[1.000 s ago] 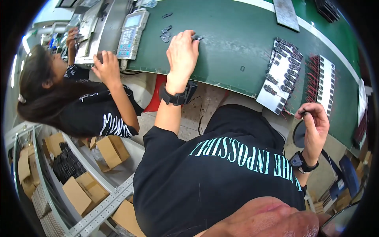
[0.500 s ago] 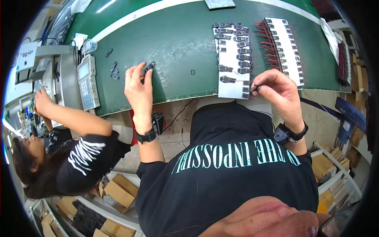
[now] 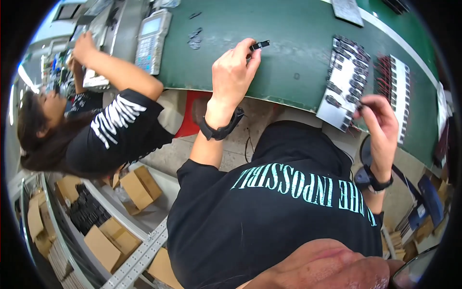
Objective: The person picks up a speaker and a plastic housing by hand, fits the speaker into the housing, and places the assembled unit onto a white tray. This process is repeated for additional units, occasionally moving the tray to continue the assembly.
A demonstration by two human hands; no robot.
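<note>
My left hand (image 3: 233, 72) is held over the table with its thumb and fingers closed on a small black rectangular part (image 3: 260, 45), whose end sticks out past the fingertips. On the right, my right hand (image 3: 382, 118) pinches a small dark piece (image 3: 360, 107), mostly hidden by the fingers, at the near right edge of a white board (image 3: 333, 115). Rows of small black modules (image 3: 356, 79) with thin wires lie on that board. Between the left hand and the board, a small black ring-shaped piece (image 3: 296, 76) rests on the green tabletop (image 3: 281, 53).
Another white board (image 3: 401, 91) with red-wired modules lies farther right. A grey block (image 3: 347, 10) sits at the back. Loose black pieces (image 3: 195, 38) and a keypad device (image 3: 151, 43) are to the left, where a co-worker (image 3: 110, 111) sits. Cardboard boxes (image 3: 139, 188) stand behind.
The view has swung, so the table and boards appear farther right and tilted. My left hand still holds the black part, which now points outward more plainly. The right hand stays by the board.
</note>
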